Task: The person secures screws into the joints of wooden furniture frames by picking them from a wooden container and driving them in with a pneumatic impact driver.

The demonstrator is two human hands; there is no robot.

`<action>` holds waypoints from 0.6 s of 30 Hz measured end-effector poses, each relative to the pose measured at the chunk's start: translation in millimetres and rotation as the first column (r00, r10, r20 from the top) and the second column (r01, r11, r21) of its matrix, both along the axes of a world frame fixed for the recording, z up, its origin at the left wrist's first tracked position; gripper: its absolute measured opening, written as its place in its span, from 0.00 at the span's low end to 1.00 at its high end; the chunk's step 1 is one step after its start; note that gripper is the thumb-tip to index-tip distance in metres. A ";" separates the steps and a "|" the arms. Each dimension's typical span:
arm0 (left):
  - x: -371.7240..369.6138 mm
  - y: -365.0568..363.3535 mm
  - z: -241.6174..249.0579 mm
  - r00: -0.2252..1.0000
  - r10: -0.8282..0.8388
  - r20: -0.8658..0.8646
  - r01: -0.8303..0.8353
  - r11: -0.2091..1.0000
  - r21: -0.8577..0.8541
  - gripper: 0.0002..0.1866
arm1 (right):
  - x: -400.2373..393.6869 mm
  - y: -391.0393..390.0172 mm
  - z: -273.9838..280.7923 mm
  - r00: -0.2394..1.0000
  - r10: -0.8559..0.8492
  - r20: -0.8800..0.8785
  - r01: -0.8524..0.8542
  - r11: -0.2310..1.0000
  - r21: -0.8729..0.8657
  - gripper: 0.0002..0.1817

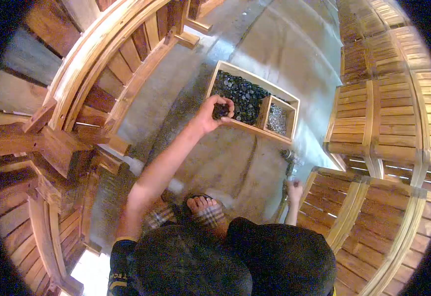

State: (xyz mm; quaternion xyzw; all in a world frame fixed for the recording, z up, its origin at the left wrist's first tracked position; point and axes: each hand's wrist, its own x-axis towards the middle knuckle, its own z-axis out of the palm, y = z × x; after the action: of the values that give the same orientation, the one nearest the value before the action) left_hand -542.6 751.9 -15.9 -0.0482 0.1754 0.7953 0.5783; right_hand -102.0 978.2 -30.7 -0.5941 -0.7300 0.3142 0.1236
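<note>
My left hand [212,115] is at the near left edge of a wooden box [253,129], its fingers curled around a handful of small dark pieces [221,110]. Many loose black, disc-like pieces [241,93] fill the box's larger compartment. Small silvery metal bits, perhaps screws or nails [276,118], lie in the smaller compartment on the right. Lower right, my right hand [294,189] is closed beside a slatted wooden panel. A dark, round-ended object [287,154] shows just above that hand; whether the hand grips it cannot be made out.
Slatted wooden furniture pieces stand on the left [112,81] and on the right [339,207], with more panels [373,108] behind. The box rests on a smooth grey-brown floor [210,172]. My sandalled foot [200,203] is below the box.
</note>
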 end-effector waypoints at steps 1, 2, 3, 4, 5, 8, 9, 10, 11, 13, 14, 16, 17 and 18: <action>0.7 -2.0 -0.4 0.999 -0.007 0.040 0.007 1.000 -0.004 0.12 | -6.5 0.8 3.6 0.989 0.037 0.145 -0.038 0.999 0.006 0.25; 2.0 -4.9 2.2 0.997 -0.013 0.080 0.013 1.000 -0.008 0.13 | -10.2 2.2 4.5 0.955 0.073 0.288 -0.078 0.997 0.005 0.27; 3.3 -8.9 4.7 0.997 -0.018 0.080 0.019 1.000 -0.011 0.13 | -4.3 13.5 -9.5 0.956 0.068 0.287 -0.072 0.997 0.003 0.27; 5.3 -14.0 7.1 0.995 -0.025 0.094 0.021 0.999 0.042 0.14 | 0.8 29.2 -27.0 0.957 0.082 0.277 -0.077 0.997 -0.027 0.26; 8.5 -18.7 12.0 0.993 -0.029 0.110 0.019 0.995 0.095 0.15 | 5.2 40.1 -38.7 0.958 0.097 0.268 -0.085 0.995 -0.057 0.25; 17.9 -34.8 19.0 0.998 -0.037 0.050 0.034 0.998 0.053 0.15 | -20.5 35.9 4.2 0.933 0.271 0.236 -0.227 0.953 -0.198 0.19; 22.0 -42.1 25.3 0.999 -0.047 0.026 0.045 0.997 0.055 0.15 | -16.4 37.6 -2.4 0.928 0.293 0.231 -0.246 0.946 -0.212 0.19; 26.4 -49.6 30.5 0.999 -0.047 0.000 0.047 0.998 0.048 0.15 | 2.6 48.1 -20.3 0.992 0.128 -0.013 -0.126 0.952 -0.279 0.21; 32.6 -58.8 29.6 0.996 -0.026 -0.086 0.025 1.000 -0.007 0.17 | 28.0 62.3 -46.3 0.971 -0.069 -0.228 -0.025 0.922 -0.388 0.23; 45.4 -79.1 32.9 0.986 -0.073 -0.147 0.071 0.997 -0.018 0.18 | 50.2 59.4 -53.8 0.965 -0.099 -0.243 -0.024 0.889 -0.457 0.39; 51.0 -90.4 33.1 0.987 -0.071 -0.143 0.075 0.997 0.023 0.18 | 45.4 43.0 -49.0 0.986 0.037 -0.163 -0.090 0.940 -0.330 0.35; 69.2 -111.8 32.9 0.998 -0.047 -0.033 0.047 0.999 0.008 0.18 | 18.8 -3.4 -8.9 0.989 0.066 -0.135 -0.115 0.911 -0.397 0.31; 76.8 -127.8 34.5 0.999 -0.021 -0.029 0.020 1.000 -0.020 0.18 | 11.3 -23.9 4.6 0.959 0.241 -0.147 -0.273 0.922 -0.275 0.29; 84.7 -139.7 37.4 0.999 -0.049 -0.010 0.049 0.998 -0.035 0.18 | 9.8 -41.6 19.9 0.909 0.395 -0.136 -0.412 0.901 -0.139 0.27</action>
State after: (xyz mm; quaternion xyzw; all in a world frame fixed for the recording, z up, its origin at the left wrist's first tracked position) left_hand -457.8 612.1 21.5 -0.0496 0.1932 0.7780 0.5957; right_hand -92.1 936.6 -10.9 -0.4209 -0.8013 0.4229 0.0445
